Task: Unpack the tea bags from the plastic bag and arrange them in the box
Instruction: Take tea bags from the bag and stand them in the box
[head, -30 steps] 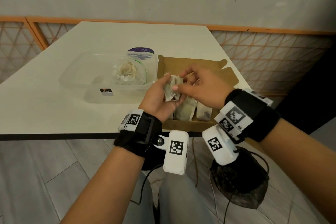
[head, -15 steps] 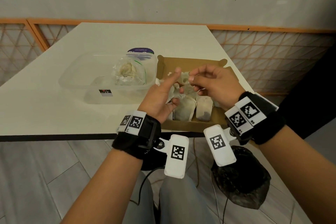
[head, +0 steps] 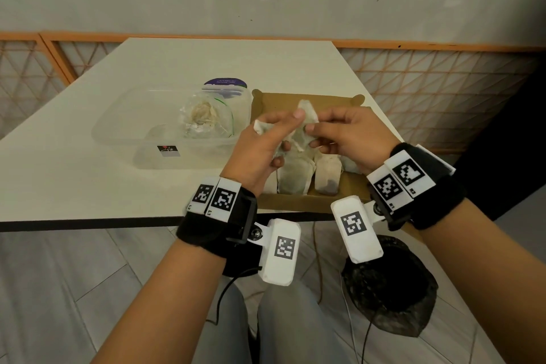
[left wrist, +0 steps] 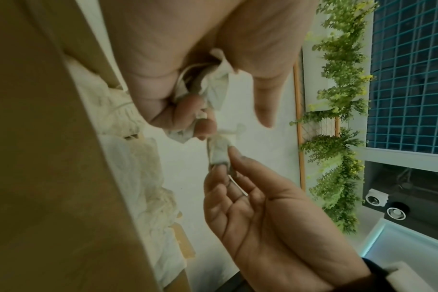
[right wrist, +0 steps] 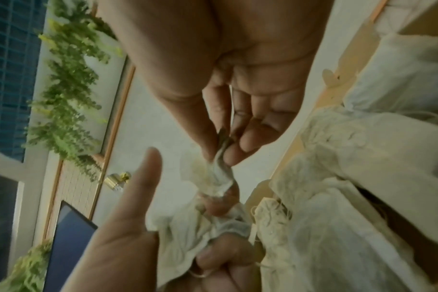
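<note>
Two hands meet above the cardboard box (head: 348, 195), where half a second ago they were apart with the left forefinger pointing out. Now the left hand (head: 260, 154) clutches a small crumpled bunch of tea bags (right wrist: 200, 227) in its curled fingers, and the right hand (head: 348, 136) pinches one tea bag (head: 307, 115) by its top between thumb and fingertips, drawing it away from the bunch; the left wrist view shows that bag stretched between both hands. So one more bag is being separated, probably to go next into the row. Several tea bags (head: 295, 177) already stand upright at the near end of the box. The plastic bag (head: 204, 118) lies in the clear tub (head: 124, 127) on the worktop (head: 74, 171), just left of the box, with a pale clump inside, so unpacking looks unfinished
</note>
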Demonstrator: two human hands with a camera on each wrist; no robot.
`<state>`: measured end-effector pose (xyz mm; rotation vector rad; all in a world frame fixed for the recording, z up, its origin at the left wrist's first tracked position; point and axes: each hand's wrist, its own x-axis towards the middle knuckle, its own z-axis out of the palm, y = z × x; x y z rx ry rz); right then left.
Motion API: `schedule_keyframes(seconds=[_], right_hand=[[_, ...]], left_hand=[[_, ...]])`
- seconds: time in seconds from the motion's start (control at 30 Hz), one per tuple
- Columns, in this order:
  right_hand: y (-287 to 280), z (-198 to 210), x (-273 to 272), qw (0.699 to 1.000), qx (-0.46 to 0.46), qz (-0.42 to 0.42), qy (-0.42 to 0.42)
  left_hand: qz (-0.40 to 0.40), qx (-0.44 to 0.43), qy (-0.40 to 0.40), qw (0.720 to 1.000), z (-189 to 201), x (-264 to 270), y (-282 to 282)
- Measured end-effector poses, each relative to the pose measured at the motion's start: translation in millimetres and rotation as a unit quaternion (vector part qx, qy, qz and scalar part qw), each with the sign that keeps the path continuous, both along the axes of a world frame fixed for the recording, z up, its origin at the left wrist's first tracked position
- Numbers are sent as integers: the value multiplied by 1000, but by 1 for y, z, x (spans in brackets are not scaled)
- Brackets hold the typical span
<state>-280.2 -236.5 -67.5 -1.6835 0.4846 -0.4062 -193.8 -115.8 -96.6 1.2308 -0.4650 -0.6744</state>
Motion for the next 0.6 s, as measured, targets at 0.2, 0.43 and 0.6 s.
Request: schedule_keyframes(seconds=[0.2,0.43,0.6], right_hand=[[-1,2,-8,1000,2,0,-1],[-14,17,-10,969,-229,63,66],[-35,32,-17,952,-285,21,111]], left_hand=[[17,29,-32,999,-5,0,-3],[-37,78,-83,993,-5,-4,-5],[-40,80,-64,994,-12,-3,-4]])
